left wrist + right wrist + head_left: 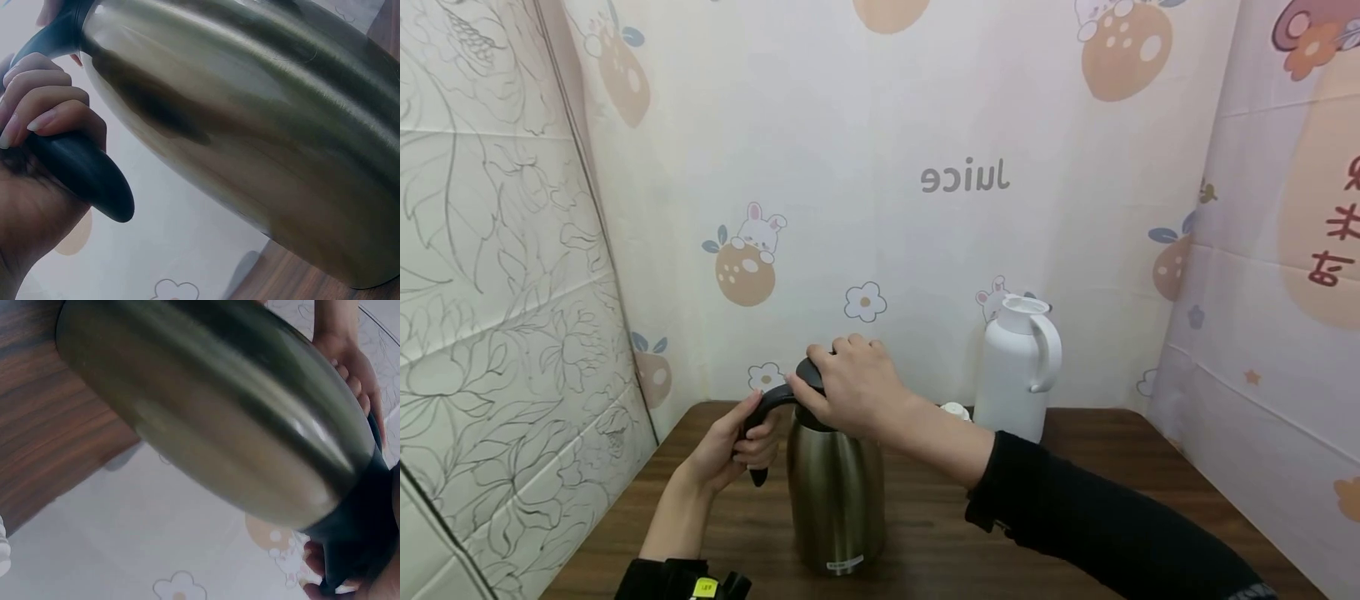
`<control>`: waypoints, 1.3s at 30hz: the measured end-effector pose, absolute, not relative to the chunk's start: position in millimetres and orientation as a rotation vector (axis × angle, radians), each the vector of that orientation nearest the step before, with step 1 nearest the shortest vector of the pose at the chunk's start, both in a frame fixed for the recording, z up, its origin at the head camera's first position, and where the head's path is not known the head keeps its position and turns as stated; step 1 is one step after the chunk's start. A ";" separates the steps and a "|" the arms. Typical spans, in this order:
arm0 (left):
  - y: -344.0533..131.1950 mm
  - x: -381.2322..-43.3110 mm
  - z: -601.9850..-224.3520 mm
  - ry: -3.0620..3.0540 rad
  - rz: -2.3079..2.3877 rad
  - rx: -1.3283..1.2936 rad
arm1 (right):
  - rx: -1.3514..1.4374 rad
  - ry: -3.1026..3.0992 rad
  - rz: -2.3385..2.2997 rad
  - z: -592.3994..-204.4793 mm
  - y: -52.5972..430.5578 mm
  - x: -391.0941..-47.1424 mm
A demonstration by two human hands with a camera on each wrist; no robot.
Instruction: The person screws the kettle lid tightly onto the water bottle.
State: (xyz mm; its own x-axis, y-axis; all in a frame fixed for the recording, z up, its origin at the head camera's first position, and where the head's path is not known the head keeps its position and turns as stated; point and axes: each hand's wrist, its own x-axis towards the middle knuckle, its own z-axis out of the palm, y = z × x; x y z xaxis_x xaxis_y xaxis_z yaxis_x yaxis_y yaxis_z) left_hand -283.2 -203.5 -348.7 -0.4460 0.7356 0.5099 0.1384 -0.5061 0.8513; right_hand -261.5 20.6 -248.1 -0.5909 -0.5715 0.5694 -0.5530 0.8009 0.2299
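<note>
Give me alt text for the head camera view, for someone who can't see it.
A person's left hand grips the black handle of a metallic flask on a wooden table while the right hand holds its black lid. A white jug stands behind, to the right.

Head view bright, soft diffuse light, colours washed pale; white fabric backdrop with printed orange fruit (880,208) evenly lit, low contrast; brown wood-grain table (932,537) darker; vertical sheen on tall gold-brown brushed-metal flask (837,500); black fabric sleeve (1097,508) nearly detail-free; wide-angle stretch toward frame edges; both wrist views dimmer, cooler, hazy; long pale glare bands along flask, dark smeared reflection on its side in left wrist view; curved black plastic handle (87,175) shows faint highlight; backdrop prints there soft-edged
</note>
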 end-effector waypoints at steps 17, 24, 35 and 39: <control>-202.9 -284.1 -348.5 1.237 1.996 1.341 | 1.486 -2.234 0.121 -237.5 50.5 -304.2; -203.2 -284.1 -348.8 1.227 2.002 1.354 | 1.382 -2.193 0.042 -240.5 45.5 -300.9; -203.2 -283.9 -349.7 1.246 2.013 1.373 | 1.018 -2.195 -0.102 -245.6 31.4 -277.1; -202.8 -283.3 -350.2 1.255 2.020 1.369 | 0.868 -2.269 -0.099 -246.7 21.7 -266.4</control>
